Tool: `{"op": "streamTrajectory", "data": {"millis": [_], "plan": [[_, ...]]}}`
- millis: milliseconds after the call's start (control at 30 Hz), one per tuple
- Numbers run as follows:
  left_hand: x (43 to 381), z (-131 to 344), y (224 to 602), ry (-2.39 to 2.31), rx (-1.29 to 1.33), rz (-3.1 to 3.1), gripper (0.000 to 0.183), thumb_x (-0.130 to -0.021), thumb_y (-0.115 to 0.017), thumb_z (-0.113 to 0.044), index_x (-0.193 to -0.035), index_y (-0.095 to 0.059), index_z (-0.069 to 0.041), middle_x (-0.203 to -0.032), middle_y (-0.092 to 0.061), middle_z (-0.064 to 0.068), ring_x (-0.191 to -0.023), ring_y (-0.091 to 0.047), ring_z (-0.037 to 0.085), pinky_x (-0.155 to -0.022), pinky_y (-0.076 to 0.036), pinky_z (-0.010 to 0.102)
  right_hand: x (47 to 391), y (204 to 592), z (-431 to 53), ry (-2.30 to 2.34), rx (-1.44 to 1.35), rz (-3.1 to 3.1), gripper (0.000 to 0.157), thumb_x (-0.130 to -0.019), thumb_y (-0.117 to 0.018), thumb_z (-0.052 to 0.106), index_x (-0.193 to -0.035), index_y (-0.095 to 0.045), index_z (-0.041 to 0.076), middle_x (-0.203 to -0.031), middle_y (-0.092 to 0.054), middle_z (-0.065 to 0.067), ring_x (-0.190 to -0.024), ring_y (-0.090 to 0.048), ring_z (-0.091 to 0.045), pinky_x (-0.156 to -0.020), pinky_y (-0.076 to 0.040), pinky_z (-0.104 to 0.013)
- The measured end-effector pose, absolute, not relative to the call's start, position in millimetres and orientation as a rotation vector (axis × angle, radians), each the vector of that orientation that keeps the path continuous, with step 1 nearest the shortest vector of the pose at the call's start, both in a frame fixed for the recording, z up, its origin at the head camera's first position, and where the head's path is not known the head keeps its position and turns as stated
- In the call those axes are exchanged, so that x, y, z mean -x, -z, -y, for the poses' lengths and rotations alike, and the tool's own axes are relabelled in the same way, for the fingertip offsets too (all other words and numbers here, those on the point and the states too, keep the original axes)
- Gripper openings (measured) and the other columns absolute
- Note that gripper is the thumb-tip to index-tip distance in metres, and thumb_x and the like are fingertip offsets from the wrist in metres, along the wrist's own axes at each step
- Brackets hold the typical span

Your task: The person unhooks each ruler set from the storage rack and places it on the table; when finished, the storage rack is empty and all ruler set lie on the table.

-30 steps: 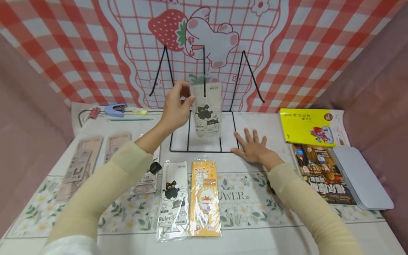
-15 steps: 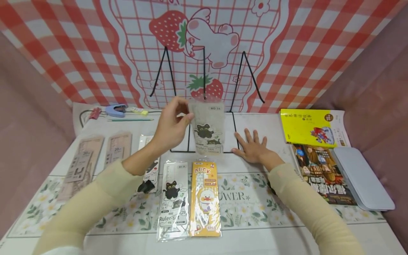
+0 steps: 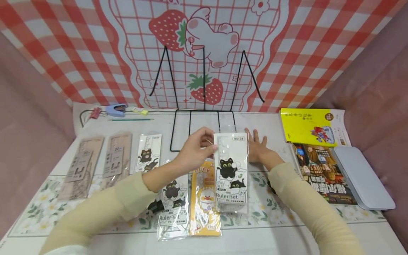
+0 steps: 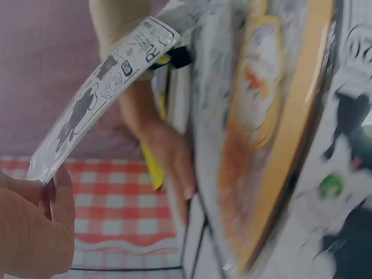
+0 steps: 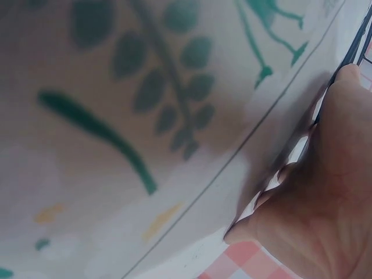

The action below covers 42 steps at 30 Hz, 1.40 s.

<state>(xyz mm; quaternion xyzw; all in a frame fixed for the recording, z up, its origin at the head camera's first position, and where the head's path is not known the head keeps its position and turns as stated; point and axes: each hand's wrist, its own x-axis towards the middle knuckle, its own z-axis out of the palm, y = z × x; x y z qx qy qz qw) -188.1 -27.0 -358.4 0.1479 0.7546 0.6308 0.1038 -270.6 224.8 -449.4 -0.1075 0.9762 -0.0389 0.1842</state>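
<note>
My left hand (image 3: 197,150) pinches the upper left edge of a clear-wrapped ruler set (image 3: 231,170) with black cats on its card. In the left wrist view this ruler set (image 4: 87,107) slants up from the thumb and fingers. It overlaps the duck packet (image 3: 204,216) and part of my right hand (image 3: 259,148) in the head view. That right hand lies with fingers spread on the table, beside the base of the black wire stand (image 3: 173,131). A matching ruler set (image 3: 172,219) lies left of the duck packet. Nothing hangs on the stand's middle hook.
Another cat packet (image 3: 149,150) and two pink ruler packets (image 3: 79,170) lie to the left. A blue stapler (image 3: 116,110), a pencil (image 3: 130,119) and a red clip (image 3: 95,113) sit behind them. A yellow book (image 3: 306,127), a dark book (image 3: 318,170) and a pale case (image 3: 363,177) are at right.
My left hand has brought the ruler set down off the stand's middle hook, toward me and to the right, over the duck packet. My right hand has stayed in place.
</note>
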Motion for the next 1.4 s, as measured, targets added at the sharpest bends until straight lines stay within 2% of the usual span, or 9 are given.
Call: {"op": "streamTrajectory", "data": {"millis": [167,333,500,700,833,933,1067,1267,1400], "plan": [[184.2,14.2,386.8,-1.797,-0.324,-2.109,0.034,-0.091,-0.058,0.003,-0.122,-0.050,-0.005,-0.104,-0.061,0.013,-0.075,-0.063,0.014,-0.072,-0.062,0.034,270.0,451.4,-224.0,0.102,0.330,-2.767,0.084,-0.092,-0.041,0.061,-0.156,0.002,0.027,-0.162,0.016,-0.018,-0.147,0.014,-0.050,-0.113,0.004,-0.078],[182.1,10.4,410.4,-1.697,-0.260,-2.091,0.045,-0.090,-0.059,0.004,-0.130,-0.044,-0.012,-0.103,-0.058,0.012,-0.068,-0.064,0.017,-0.066,-0.063,0.037,270.1,453.2,-220.3,0.057,0.338,-2.784,0.078,-0.096,-0.032,0.065,-0.156,0.003,0.030,-0.163,0.014,-0.017,-0.148,0.012,-0.050,-0.113,0.002,-0.078],[180.9,16.8,422.1,-1.528,-0.280,-2.203,0.052,-0.086,-0.066,0.001,-0.130,-0.045,-0.017,-0.111,-0.056,0.012,-0.070,-0.067,0.022,-0.066,-0.062,0.035,271.2,452.4,-213.1,0.083,0.361,-2.806,0.078,-0.095,-0.031,0.067,-0.156,-0.001,0.030,-0.163,0.010,-0.017,-0.148,0.009,-0.049,-0.112,-0.001,-0.079],[179.7,19.0,424.8,-1.427,-0.360,-2.274,0.037,-0.084,-0.070,-0.005,-0.120,-0.062,-0.009,-0.106,-0.067,0.012,-0.079,-0.064,0.011,-0.071,-0.056,0.023,273.5,451.1,-212.0,0.072,0.347,-2.788,0.078,-0.095,-0.032,0.068,-0.156,0.001,0.031,-0.163,0.013,-0.016,-0.149,0.012,-0.048,-0.113,0.001,-0.079],[179.4,14.6,427.7,-1.460,-0.348,-2.170,0.046,-0.085,-0.069,-0.008,-0.129,-0.057,-0.002,-0.103,-0.072,0.015,-0.080,-0.069,0.016,-0.073,-0.061,0.028,274.6,451.8,-213.5,0.074,0.333,-2.775,0.078,-0.094,-0.031,0.069,-0.155,0.002,0.032,-0.163,0.015,-0.015,-0.148,0.014,-0.048,-0.113,0.002,-0.078],[177.3,12.9,428.4,-1.403,-0.328,-2.160,0.053,-0.086,-0.070,-0.014,-0.135,-0.053,-0.005,-0.116,-0.070,0.015,-0.095,-0.070,0.020,-0.088,-0.059,0.035,274.6,452.0,-213.5,0.075,0.336,-2.769,0.078,-0.095,-0.031,0.068,-0.155,0.003,0.032,-0.163,0.015,-0.015,-0.148,0.014,-0.048,-0.113,0.002,-0.078],[173.5,13.1,426.6,-1.352,-0.299,-2.161,0.058,-0.087,-0.070,-0.018,-0.140,-0.049,-0.012,-0.141,-0.055,0.014,-0.117,-0.063,0.026,-0.104,-0.052,0.039,274.5,452.1,-213.8,0.072,0.347,-2.760,0.078,-0.095,-0.031,0.067,-0.155,0.004,0.032,-0.163,0.015,-0.016,-0.148,0.013,-0.048,-0.112,0.002,-0.079],[169.5,16.5,419.7,-1.430,-0.248,-2.070,0.057,-0.092,-0.063,-0.012,-0.145,-0.043,-0.010,-0.151,-0.042,0.017,-0.118,-0.063,0.029,-0.089,-0.060,0.031,275.2,450.1,-213.7,0.070,0.363,-2.765,0.078,-0.095,-0.030,0.067,-0.156,0.004,0.031,-0.163,0.014,-0.016,-0.148,0.013,-0.048,-0.113,0.001,-0.078],[168.2,19.7,415.1,-1.433,-0.239,-2.067,0.056,-0.093,-0.061,-0.014,-0.145,-0.041,-0.010,-0.152,-0.041,0.019,-0.115,-0.064,0.030,-0.088,-0.060,0.031,274.8,449.0,-214.6,0.069,0.361,-2.775,0.078,-0.095,-0.030,0.067,-0.156,0.002,0.030,-0.163,0.013,-0.017,-0.148,0.012,-0.049,-0.113,0.001,-0.078]]}}
